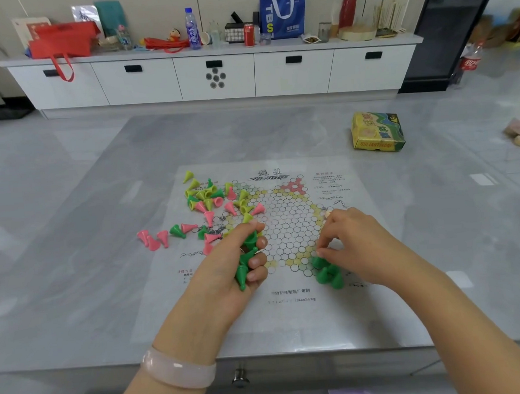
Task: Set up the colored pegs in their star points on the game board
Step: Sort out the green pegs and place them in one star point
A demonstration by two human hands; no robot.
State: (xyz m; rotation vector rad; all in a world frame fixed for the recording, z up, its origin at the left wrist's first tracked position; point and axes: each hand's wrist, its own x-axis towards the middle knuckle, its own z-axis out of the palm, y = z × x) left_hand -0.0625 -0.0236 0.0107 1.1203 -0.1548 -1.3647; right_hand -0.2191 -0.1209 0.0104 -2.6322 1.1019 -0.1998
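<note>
Green pegs (246, 259) filled the curled left hand (242, 268), held over the paper game board (285, 225). The right hand (351, 245) pinched a peg at the near-right star point, beside a standing green cluster (327, 273). Loose mixed pegs (209, 200) lay far left

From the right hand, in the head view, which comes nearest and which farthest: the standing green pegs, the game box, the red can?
1. Standing green pegs: right at the fingertips of the right hand, on the board's near right point.
2. Game box: on the table, beyond the hand, to its right.
3. Red can: far off on the cabinet top.
</note>
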